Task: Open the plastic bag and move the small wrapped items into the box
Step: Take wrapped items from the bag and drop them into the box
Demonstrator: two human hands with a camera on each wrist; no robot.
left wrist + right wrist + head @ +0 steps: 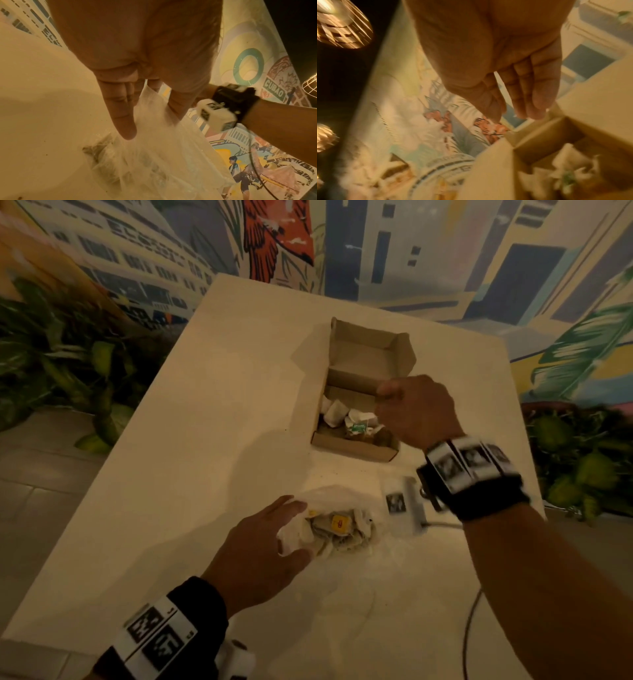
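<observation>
An open cardboard box (356,371) stands mid-table and holds several small white wrapped items (346,417), one with a green tag. My right hand (382,402) hovers over the box's right wall, fingers straight and loose, holding nothing; the right wrist view shows the hand (513,115) above the box (547,135) with the items (565,173) below. Nearer me lies the crumpled clear plastic bag (356,542) with more wrapped items (337,525), one yellow-tagged. My left hand (296,527) holds the bag's left edge; in the left wrist view the plastic bag (154,155) runs up between thumb and fingers (123,119).
A small white device with a black-and-white marker (402,503) lies right of the bag, and its dark cable (467,628) trails toward the table's (205,440) near edge. Leafy plants (68,364) flank the table on both sides. A painted mural wall stands behind.
</observation>
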